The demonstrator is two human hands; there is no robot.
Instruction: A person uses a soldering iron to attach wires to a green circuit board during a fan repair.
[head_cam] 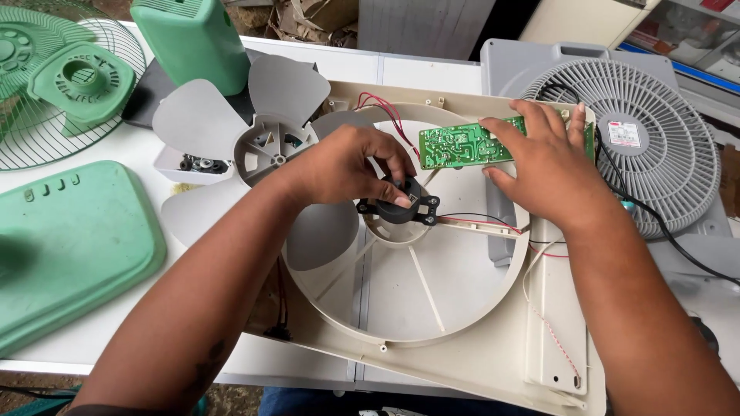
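Observation:
A cream fan housing (493,347) with a round opening lies on the white table. My left hand (347,166) grips a small black motor (401,208) seated at the hub of the opening. Over at the housing's top right edge, my right hand (543,166) rests flat on a green circuit board (459,145). Red and black wires (478,223) run from the motor toward the board.
A grey fan blade (254,139) lies left of the housing, with a small white tray of parts (193,164) beside it. Green fan base (69,246), motor cover (193,42) and wire grille (46,92) sit at left. A grey grille (655,146) lies at right.

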